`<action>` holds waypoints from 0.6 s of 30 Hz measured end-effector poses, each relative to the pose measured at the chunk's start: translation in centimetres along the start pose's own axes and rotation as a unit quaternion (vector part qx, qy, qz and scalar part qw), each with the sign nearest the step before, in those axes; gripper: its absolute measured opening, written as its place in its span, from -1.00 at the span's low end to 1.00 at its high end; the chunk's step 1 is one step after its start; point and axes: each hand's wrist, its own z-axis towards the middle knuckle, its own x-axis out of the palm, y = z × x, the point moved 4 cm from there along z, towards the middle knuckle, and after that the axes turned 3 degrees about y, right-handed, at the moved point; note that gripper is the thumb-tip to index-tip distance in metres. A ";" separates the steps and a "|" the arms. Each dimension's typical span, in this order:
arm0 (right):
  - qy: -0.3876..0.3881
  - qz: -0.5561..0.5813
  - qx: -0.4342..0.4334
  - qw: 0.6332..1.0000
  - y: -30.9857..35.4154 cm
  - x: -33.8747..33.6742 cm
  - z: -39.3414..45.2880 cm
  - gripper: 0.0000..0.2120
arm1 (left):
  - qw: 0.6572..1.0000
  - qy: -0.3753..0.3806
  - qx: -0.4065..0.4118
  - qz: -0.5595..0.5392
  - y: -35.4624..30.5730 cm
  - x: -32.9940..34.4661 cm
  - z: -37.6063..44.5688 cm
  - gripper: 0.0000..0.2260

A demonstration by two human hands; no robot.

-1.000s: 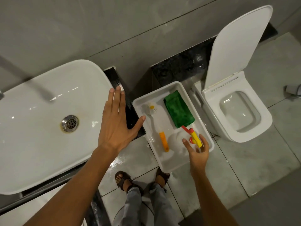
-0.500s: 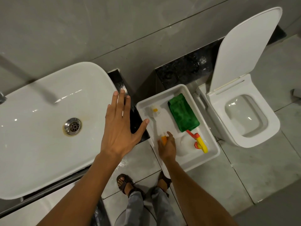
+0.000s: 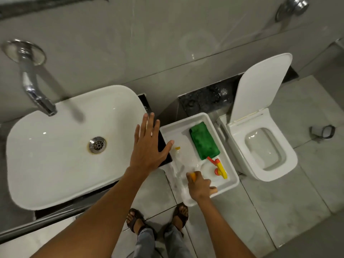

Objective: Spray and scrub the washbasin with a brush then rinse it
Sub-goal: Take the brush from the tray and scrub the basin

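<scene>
The white washbasin (image 3: 55, 155) fills the left, with a chrome tap (image 3: 31, 84) above it. My left hand (image 3: 149, 146) lies flat with spread fingers over the basin's right edge and holds nothing. On the floor to the right is a white tray (image 3: 228, 187). My right hand (image 3: 200, 189) is closed around the orange handle of the brush (image 3: 192, 176) at the tray's near end. The rest of the brush is blurred. A clear spray bottle with a red and yellow trigger (image 3: 219, 165) lies in the tray beside my right hand.
A folded green cloth (image 3: 203, 144) lies at the tray's far side. A white toilet (image 3: 279, 164) with its lid raised stands right of the tray. A black counter ledge sits between basin and tray. My sandalled feet (image 3: 180, 215) stand on the wet tiled floor below.
My right hand left the spray bottle's trigger, went to the brush's orange handle and closed on it, drawing it toward the tray's near end. My left hand stayed by the basin's edge.
</scene>
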 end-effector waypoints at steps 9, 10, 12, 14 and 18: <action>-0.027 0.383 -0.218 0.897 5.4 -8.3 -11.0 -0.74 | 0.985 -0.031 -0.063 -0.158 2.0 -5.4 -3.9 -0.40; -0.018 0.408 -0.225 0.885 6.5 -8.9 -12.3 -0.74 | 0.983 -0.042 -0.079 -0.163 3.3 -6.1 -4.8 -0.43; 0.007 0.433 -0.241 0.868 9.1 -9.7 -14.8 -0.73 | 0.979 -0.071 -0.103 -0.162 6.2 -7.7 -6.6 -0.50; 0.046 0.433 -0.269 0.859 11.9 -9.9 -17.1 -0.73 | 0.975 -0.087 -0.126 -0.159 9.7 -9.2 -8.2 -0.52; 0.137 0.389 -0.300 0.860 17.7 -7.6 -21.2 -0.76 | 0.961 -0.097 -0.202 -0.161 17.2 -11.9 -11.5 -0.46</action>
